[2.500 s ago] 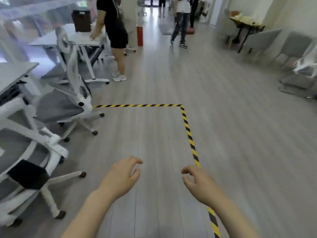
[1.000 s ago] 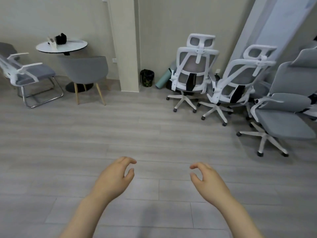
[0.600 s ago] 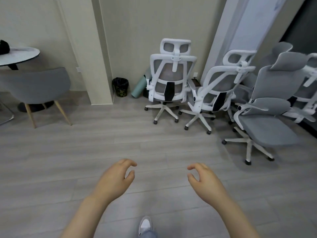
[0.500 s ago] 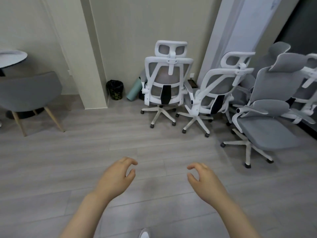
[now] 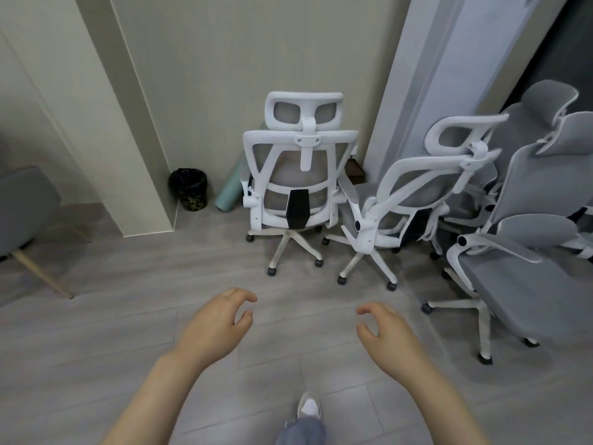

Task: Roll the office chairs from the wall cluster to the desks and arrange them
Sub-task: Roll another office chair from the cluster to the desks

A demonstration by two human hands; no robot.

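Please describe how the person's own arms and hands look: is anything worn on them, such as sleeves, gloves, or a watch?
The left hand and the right hand are bare, with no gloves, rings or watch visible. Both forearms are uncovered as far as the frame shows, so no sleeve appears. Lower down, a white shoe and a blue-grey trouser leg are visible.

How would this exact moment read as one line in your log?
phase: approaching wall cluster | left hand: empty | right hand: empty | nearest: white office chair, back toward camera | none gripped
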